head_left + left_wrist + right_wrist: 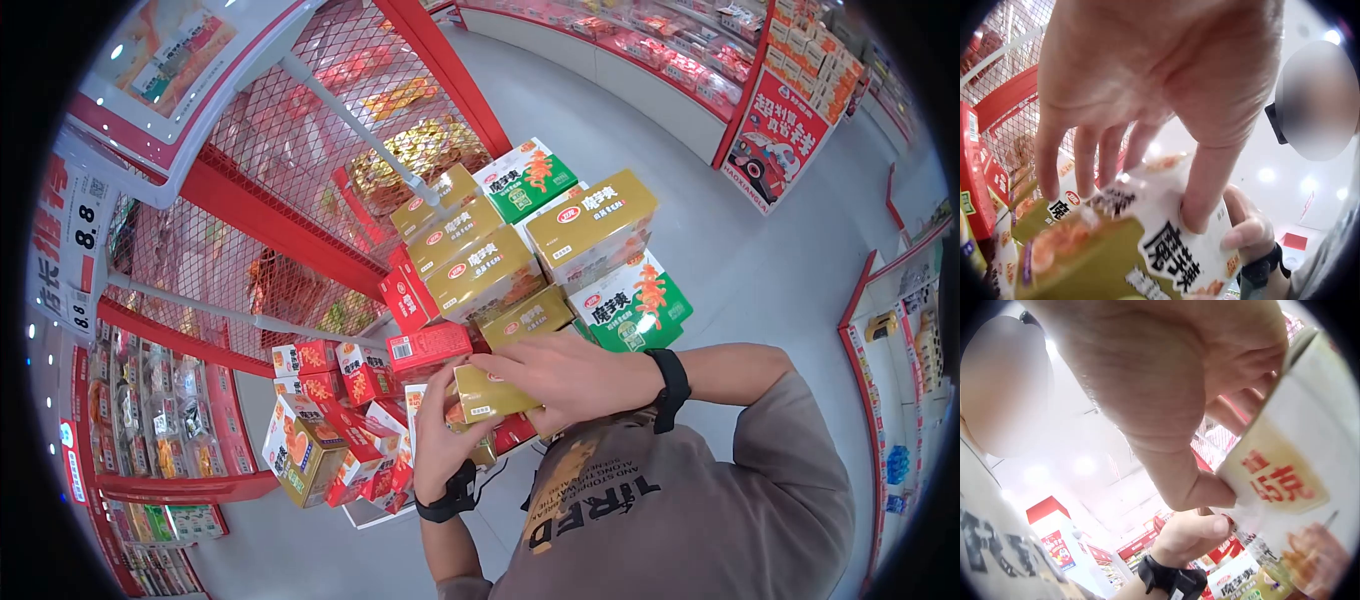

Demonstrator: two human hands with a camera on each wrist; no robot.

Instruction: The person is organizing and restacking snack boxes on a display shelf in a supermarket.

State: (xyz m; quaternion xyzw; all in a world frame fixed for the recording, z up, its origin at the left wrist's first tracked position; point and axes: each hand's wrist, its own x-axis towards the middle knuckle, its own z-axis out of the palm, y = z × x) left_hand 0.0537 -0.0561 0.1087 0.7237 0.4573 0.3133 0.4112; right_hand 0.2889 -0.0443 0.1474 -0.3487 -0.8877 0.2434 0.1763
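Note:
A gold-and-white snack box [490, 398] is held close in front of the chest. My left hand [437, 435] grips its left side. From the right, my right hand [570, 375] lies over the top and holds it too. The left wrist view shows the left thumb [1197, 194] on the box's white printed face [1179, 250], with the fingers reaching over the far side. In the right wrist view the right thumb [1207, 492] presses at the edge of a white panel [1297, 456], its fingers partly hidden behind the box.
Stacked gold boxes [485, 275] and green-and-white boxes [635, 305] stand just beyond the hands. Red and white packs [370, 440] are heaped at the left. Behind rises a red-framed mesh rack [290, 200]. A price sign [75, 235] hangs at far left.

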